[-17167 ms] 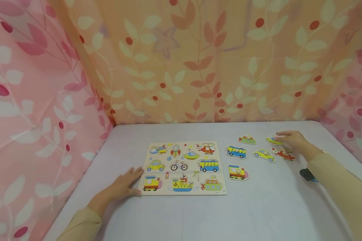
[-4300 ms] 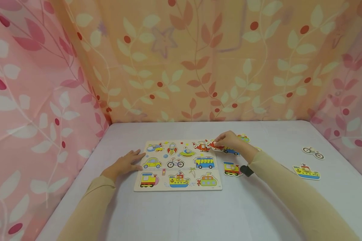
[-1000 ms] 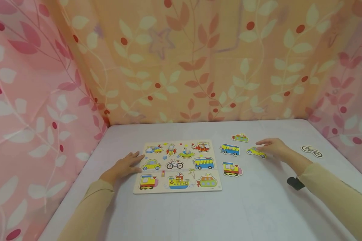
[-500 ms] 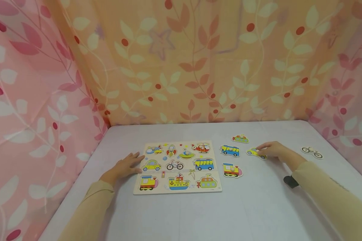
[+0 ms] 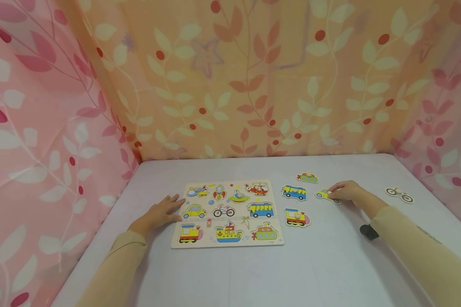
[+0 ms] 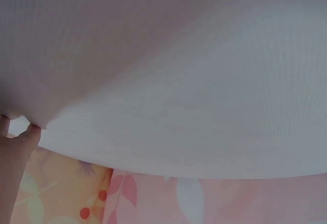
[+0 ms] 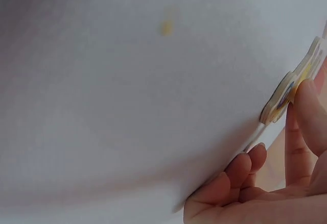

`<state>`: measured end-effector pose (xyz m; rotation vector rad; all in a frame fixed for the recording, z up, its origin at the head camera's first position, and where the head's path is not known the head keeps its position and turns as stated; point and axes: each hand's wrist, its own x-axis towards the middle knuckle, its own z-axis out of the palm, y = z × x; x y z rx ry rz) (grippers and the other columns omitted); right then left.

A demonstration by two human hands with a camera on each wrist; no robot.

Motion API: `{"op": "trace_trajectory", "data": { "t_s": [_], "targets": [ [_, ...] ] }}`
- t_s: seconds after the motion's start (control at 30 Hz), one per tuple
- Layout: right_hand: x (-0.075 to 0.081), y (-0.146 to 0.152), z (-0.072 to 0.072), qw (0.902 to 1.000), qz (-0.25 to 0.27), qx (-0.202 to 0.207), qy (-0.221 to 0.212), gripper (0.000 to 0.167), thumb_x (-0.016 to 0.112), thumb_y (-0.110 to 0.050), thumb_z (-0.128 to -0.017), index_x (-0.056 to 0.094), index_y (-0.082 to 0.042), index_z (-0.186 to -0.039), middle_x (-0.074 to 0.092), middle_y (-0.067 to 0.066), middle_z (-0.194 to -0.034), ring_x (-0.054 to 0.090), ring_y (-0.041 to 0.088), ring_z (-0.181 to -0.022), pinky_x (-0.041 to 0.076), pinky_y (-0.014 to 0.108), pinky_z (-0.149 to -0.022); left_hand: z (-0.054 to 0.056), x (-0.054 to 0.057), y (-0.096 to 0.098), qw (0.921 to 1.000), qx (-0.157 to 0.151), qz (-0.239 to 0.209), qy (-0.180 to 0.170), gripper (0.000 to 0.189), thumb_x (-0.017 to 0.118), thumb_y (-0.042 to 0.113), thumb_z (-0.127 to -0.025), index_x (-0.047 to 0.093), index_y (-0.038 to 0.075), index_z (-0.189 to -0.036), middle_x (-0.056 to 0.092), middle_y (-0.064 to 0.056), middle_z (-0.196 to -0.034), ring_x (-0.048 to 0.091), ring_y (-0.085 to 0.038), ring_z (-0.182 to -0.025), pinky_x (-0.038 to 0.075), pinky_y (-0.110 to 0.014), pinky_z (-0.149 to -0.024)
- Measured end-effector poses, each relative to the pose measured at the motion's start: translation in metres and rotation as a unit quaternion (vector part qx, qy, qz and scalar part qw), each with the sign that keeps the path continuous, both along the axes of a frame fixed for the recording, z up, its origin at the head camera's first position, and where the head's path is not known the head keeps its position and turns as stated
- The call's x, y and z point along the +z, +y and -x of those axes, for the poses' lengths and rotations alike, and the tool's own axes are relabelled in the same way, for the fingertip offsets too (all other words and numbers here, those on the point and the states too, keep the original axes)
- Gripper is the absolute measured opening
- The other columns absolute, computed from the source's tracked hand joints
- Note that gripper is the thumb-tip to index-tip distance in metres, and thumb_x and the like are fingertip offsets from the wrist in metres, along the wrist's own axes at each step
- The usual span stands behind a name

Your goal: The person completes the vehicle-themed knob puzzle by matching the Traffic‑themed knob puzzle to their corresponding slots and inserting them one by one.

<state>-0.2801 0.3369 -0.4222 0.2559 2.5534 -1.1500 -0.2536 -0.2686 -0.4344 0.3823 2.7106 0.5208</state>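
Note:
My right hand [image 5: 349, 194] pinches the yellow car puzzle piece [image 5: 321, 193] by its knob, right of the board. Thumb and fingertip show against that piece [image 7: 278, 99] in the right wrist view, its edge at or just above the cloth. My left hand [image 5: 159, 213] lies with spread fingers at the left edge of the wooden puzzle board [image 5: 176, 244]. Knobbed airplane, rocket, flying saucer and helicopter [image 5: 256, 189] pieces sit in the board's top row. The lower rows show printed pictures without knobs. Only the left fingertips [image 6: 31, 132] show in the left wrist view.
Loose on the white table [image 5: 230, 277] lie the submarine [image 5: 308, 177], bus [image 5: 294, 193] and train [image 5: 297, 218] pieces, close right of the board. A bicycle piece [image 5: 399, 195] lies farther right. Flowered curtains [image 5: 253, 85] stand behind and beside the table.
The saucer and helicopter pieces have gone from the table into the board. My right hand has moved from the helicopter to the car piece and taken its knob. My left hand stays.

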Motion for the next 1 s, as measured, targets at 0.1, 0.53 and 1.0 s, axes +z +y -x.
{"op": "trace_trajectory", "data": {
  "t_s": [0.1, 0.53, 1.0],
  "targets": [
    [0.001, -0.001, 0.0, 1.0, 0.002, -0.004, 0.001, 0.042, 0.075, -0.021, -0.084, 0.063, 0.005, -0.114, 0.04, 0.033, -0.131, 0.039, 0.04, -0.11, 0.037, 0.036, -0.08, 0.0, -0.001, 0.0, 1.0, -0.001, 0.002, 0.003, 0.076, 0.065, 0.044, -0.09, 0.032, 0.014, -0.153, 0.017, -0.019, -0.159, 0.002, -0.045, -0.145, 0.005, -0.071, -0.108],
    [0.013, -0.027, -0.005, 1.0, -0.002, -0.003, -0.008, 0.031, 0.073, -0.019, -0.087, 0.067, 0.002, -0.109, 0.048, 0.028, -0.126, 0.042, 0.036, -0.106, 0.038, 0.037, -0.077, -0.001, -0.004, 0.003, 0.9999, 0.015, -0.001, 0.0, 0.075, 0.066, 0.042, -0.089, 0.034, 0.016, -0.152, 0.019, -0.016, -0.16, 0.002, -0.042, -0.146, 0.003, -0.068, -0.11],
    [0.03, -0.062, -0.01, 0.9992, 0.005, 0.027, 0.028, 0.035, 0.074, -0.018, -0.086, 0.066, 0.006, -0.111, 0.053, 0.026, -0.117, 0.044, 0.037, -0.103, 0.039, 0.043, -0.082, -0.001, -0.002, 0.001, 0.9999, 0.005, 0.001, 0.011, 0.075, 0.065, 0.042, -0.09, 0.033, 0.014, -0.152, 0.018, -0.018, -0.159, 0.003, -0.044, -0.145, 0.005, -0.07, -0.109]
  ]
}}
